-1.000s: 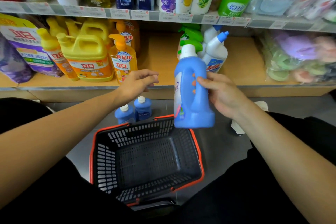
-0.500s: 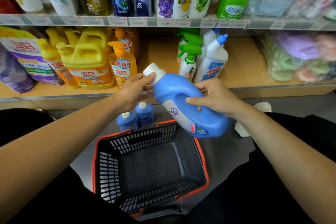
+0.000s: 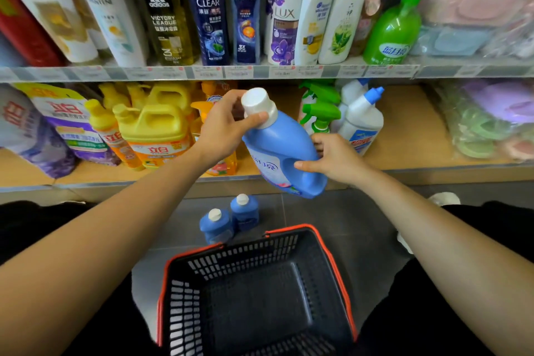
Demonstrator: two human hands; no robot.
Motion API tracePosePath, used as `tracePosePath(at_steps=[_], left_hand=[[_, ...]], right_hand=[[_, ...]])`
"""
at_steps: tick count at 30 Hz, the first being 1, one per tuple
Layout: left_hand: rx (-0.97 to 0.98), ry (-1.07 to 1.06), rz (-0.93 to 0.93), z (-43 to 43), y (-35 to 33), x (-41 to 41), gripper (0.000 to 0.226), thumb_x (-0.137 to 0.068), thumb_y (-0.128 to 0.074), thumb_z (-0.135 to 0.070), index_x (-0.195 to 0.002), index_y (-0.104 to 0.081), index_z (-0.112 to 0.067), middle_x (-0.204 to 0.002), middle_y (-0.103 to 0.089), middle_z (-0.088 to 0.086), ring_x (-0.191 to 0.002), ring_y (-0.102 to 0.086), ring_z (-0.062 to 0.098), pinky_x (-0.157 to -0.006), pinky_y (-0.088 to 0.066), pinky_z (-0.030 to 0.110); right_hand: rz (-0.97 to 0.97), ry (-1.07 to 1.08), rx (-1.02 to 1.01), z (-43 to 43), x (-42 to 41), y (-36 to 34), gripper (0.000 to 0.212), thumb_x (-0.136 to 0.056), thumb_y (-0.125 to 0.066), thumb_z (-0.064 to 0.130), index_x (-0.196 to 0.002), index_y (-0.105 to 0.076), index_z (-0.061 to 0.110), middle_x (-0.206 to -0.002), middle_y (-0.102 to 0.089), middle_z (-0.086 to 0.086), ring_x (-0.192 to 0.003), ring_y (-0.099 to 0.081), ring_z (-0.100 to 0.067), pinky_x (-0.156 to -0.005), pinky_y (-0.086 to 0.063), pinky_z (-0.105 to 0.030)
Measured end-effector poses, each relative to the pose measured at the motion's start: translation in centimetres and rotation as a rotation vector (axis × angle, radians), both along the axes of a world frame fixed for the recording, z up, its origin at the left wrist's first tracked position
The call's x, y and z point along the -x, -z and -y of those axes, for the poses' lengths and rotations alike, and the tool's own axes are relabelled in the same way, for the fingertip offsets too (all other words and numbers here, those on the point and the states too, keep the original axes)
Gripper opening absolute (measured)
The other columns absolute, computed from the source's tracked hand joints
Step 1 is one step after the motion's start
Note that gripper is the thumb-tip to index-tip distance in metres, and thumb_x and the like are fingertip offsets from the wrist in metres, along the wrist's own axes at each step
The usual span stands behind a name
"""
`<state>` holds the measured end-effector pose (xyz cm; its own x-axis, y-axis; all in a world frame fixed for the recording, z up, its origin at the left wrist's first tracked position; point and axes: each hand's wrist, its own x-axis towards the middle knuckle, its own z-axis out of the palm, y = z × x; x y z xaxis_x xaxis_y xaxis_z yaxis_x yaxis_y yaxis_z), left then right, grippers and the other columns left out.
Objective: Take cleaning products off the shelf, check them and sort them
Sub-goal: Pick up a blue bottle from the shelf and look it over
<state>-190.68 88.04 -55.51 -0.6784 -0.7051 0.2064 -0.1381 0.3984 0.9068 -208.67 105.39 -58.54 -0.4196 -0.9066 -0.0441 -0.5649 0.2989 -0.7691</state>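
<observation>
— What takes up most of the view?

— A store shelf unit. The upper shelf [image 3: 260, 72] carries a row of shampoo bottles [image 3: 208, 17]. The wooden lower shelf [image 3: 404, 136] holds yellow dish-soap jugs [image 3: 156, 130] on the left, and green spray bottles [image 3: 318, 113] beside white bottles with blue nozzles [image 3: 364, 118] nearer the middle.

— And below it?

— A grey tiled floor [image 3: 361, 217], with a black shopping basket [image 3: 341, 277] edged in red standing on it between the person's forearms.

— Where is the product being checked?

— The blue detergent bottle [image 3: 277, 150] is up in the air in front of the lower shelf, beyond the basket's far rim. It is tilted, with its neck pointing up and to the left and its label facing the camera.

— How are the hands placed?

— Both are grasping it. The right hand [image 3: 335, 159] holds the handle side, thumb lying across the front and fingers wrapped behind. The left hand [image 3: 222, 130] has its fingers and thumb curled round the white cap [image 3: 257, 105].

— Anything smaller?

— A pair of small blue bottles [image 3: 215, 225] with white caps stands upright on the floor, touching each other, just past the basket.
</observation>
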Motion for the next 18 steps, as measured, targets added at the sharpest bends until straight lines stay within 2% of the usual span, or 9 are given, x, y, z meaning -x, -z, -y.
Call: tracePosePath(at_steps=[6,9,14,18], left_hand=[[0.157,-0.032,0.099,3.1,0.6,1.5,0.048,-0.088,-0.075,-0.044,-0.127,-0.060,-0.021,-0.121,-0.068,-0.004,-0.112,-0.062,0.017,-0.097,-0.052,0.052],[0.170,-0.034,0.121,3.9,1.9,2.2,0.048,-0.090,-0.076,-0.038,-0.130,-0.058,-0.019,-0.125,-0.066,-0.001,-0.115,-0.061,0.019,-0.098,-0.051,0.051],[0.136,-0.005,0.136,4.7,3.5,2.8,0.052,-0.097,-0.068,-0.024,-0.145,-0.049,-0.012,-0.139,-0.060,0.004,-0.129,-0.054,0.021,-0.106,-0.049,0.047],[0.085,0.093,0.161,4.2,3.7,2.5,0.077,-0.095,-0.070,-0.012,-0.158,-0.027,-0.012,-0.154,-0.047,0.004,-0.144,-0.042,0.019,-0.117,-0.040,0.039]], right_hand=[[0.013,0.090,0.020,4.6,0.4,2.8,0.044,-0.073,-0.087,0.013,-0.101,-0.062,-0.011,-0.103,-0.068,-0.029,-0.098,-0.066,-0.043,-0.085,-0.051,-0.060],[-0.038,0.153,0.019,6.1,0.3,4.4,0.042,-0.071,-0.088,0.012,-0.097,-0.063,-0.010,-0.097,-0.070,-0.026,-0.092,-0.066,-0.041,-0.080,-0.051,-0.056],[-0.081,0.204,0.010,7.6,0.7,5.9,0.038,-0.073,-0.086,0.014,-0.102,-0.066,-0.002,-0.100,-0.072,-0.020,-0.094,-0.067,-0.036,-0.080,-0.052,-0.049],[-0.126,0.227,0.005,8.0,1.0,6.1,0.037,-0.077,-0.083,0.017,-0.106,-0.065,0.004,-0.101,-0.071,-0.016,-0.094,-0.065,-0.034,-0.079,-0.052,-0.045]])
